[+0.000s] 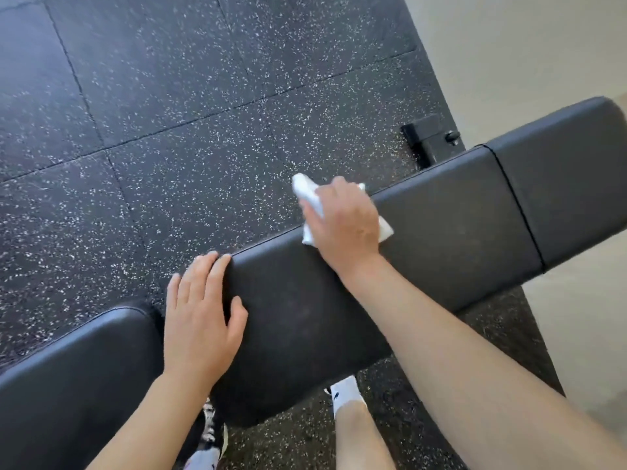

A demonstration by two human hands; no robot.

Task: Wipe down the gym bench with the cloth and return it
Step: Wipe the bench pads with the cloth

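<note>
1 bench [441,239], 1 white cloth [310,198], 2 hands, 1 left hand [200,320], 1 right hand [346,222]

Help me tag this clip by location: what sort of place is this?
Most likely a gym. A black padded weight bench stands on speckled rubber floor tiles, and the right hand presses a white cloth to the pad.

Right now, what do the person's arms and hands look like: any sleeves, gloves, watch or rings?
Both arms are bare up to the frame's edge, with no sleeves in view. The left hand and right hand wear no gloves. No watch, band or ring shows on either wrist or on the visible fingers.
</note>
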